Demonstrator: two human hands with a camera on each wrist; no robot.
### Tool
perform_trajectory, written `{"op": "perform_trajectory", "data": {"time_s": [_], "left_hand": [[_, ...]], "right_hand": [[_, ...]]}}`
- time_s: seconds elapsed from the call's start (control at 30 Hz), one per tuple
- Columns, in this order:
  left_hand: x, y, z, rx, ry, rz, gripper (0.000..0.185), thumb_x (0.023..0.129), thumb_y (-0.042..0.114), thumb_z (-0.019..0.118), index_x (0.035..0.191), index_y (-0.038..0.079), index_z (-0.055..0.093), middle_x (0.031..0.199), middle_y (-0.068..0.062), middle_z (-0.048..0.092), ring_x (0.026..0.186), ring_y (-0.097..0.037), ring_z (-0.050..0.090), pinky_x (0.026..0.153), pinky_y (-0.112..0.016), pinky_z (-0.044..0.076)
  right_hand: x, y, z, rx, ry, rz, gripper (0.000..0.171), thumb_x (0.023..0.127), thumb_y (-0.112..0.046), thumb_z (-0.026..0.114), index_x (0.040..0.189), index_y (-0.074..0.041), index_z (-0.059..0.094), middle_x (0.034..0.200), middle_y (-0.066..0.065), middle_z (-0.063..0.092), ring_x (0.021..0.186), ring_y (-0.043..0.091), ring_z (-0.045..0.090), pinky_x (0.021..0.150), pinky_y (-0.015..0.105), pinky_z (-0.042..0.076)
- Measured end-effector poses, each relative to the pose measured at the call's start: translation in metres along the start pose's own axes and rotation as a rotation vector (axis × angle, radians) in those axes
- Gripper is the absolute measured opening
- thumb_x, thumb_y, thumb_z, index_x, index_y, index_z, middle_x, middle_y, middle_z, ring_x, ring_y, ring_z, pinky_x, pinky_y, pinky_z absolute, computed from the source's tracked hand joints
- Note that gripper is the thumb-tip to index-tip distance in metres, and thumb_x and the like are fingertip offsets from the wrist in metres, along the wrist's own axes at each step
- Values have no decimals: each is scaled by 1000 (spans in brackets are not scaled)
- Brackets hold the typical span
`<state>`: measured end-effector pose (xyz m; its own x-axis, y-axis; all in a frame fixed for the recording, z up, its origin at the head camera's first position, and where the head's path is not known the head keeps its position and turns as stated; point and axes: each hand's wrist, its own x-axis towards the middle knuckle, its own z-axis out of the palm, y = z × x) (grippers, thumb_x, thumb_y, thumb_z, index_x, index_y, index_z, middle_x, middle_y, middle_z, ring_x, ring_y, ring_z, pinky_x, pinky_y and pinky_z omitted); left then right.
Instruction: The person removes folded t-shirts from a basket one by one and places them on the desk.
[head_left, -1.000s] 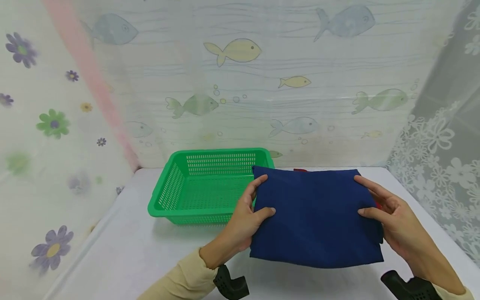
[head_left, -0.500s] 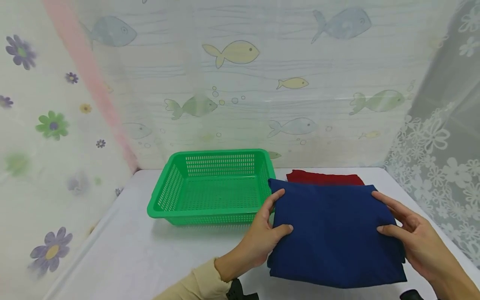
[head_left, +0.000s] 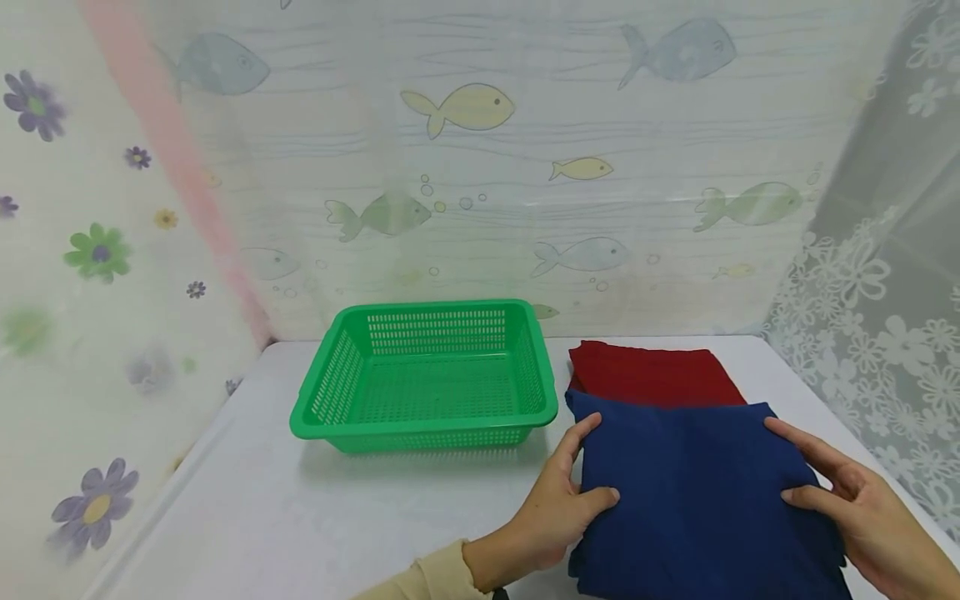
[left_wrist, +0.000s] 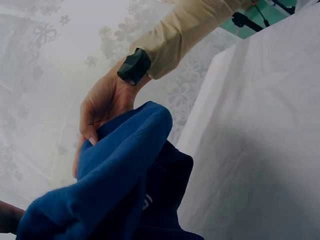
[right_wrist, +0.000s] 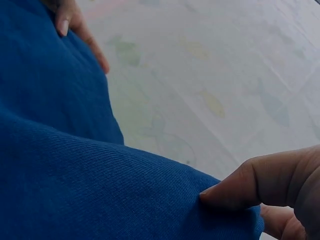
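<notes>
A folded dark blue cloth is held flat over the near right of the white table. My left hand grips its left edge, thumb on top and fingers along the side. My right hand pinches the right edge the same way. In the left wrist view the blue cloth hangs in thick folds, with the right hand behind it. The right wrist view shows the blue cloth close up, my right thumb pressed on it.
A folded red cloth lies on the table just beyond the blue one. A green slotted plastic basket stands at the middle left with nothing in it. Patterned curtains close off the back and both sides.
Both hands have carried the blue cloth to the right and toward me, away from the basket. The red cloth behind it has come into view.
</notes>
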<state>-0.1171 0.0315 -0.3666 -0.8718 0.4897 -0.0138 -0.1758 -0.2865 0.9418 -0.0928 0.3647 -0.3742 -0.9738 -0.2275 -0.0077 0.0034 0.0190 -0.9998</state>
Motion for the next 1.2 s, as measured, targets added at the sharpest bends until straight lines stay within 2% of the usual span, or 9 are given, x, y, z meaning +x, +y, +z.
{"op": "perform_trajectory", "data": {"time_s": [0.13,0.37,0.5,0.67,0.77,0.83,1.03,1.13,1.2], "left_hand": [[2,-9,3,-3,-4,-12,79,85,-16,53,148,27,34,155,-5,16,118,-32,52,97,-54,41],[7,-21,9,15,21,-74,80,85,-15,56,147,29,35,153,-3,19,120,-32,50,98,-54,40],[10,-28,11,21,34,-95,80,85,-15,57,150,26,33,154,-5,18,122,-31,47,97,-53,41],[13,-37,14,-1,26,-134,81,85,-16,57,152,23,31,154,-9,18,116,-33,52,94,-54,43],[14,-42,15,-14,20,-159,82,85,-17,56,152,23,30,153,-11,20,113,-34,55,93,-55,44],[15,-45,15,-10,20,-172,82,85,-17,56,152,22,29,153,-12,20,117,-35,53,94,-55,43],[18,-48,15,51,46,-216,82,85,-19,54,153,20,28,156,-14,18,133,-38,34,100,-59,34],[18,-51,14,49,56,-240,83,84,-20,54,153,18,28,156,-16,18,135,-41,31,101,-60,32],[18,-54,15,49,62,-263,85,82,-22,54,153,17,28,155,-18,18,134,-44,30,99,-61,34]], "right_hand": [[-1,7,-6,-42,22,18,69,99,7,43,155,-28,25,139,-16,26,107,1,57,78,38,55],[-4,17,-17,-87,23,71,71,99,5,44,156,-30,21,132,-22,32,105,-4,55,78,37,54],[-5,18,-20,-111,43,106,67,100,3,45,154,-32,27,128,-27,38,103,0,57,78,36,54],[-7,21,-25,-89,43,113,65,98,5,46,150,-34,36,124,-32,46,103,2,58,77,36,54],[-8,25,-29,-98,41,137,65,98,5,46,149,-36,37,122,-34,45,102,1,58,77,36,54],[-9,27,-32,-96,39,158,65,98,4,46,147,-39,39,120,-34,45,102,2,58,77,38,54],[-8,34,-40,-27,31,235,61,98,2,47,132,-49,52,115,-30,50,100,11,61,79,42,53],[-6,38,-43,-2,34,281,60,97,2,48,122,-52,57,115,-28,49,101,11,60,82,42,52],[-6,40,-45,-31,45,326,59,96,1,50,116,-54,57,127,-11,51,102,12,59,83,42,51]]}}
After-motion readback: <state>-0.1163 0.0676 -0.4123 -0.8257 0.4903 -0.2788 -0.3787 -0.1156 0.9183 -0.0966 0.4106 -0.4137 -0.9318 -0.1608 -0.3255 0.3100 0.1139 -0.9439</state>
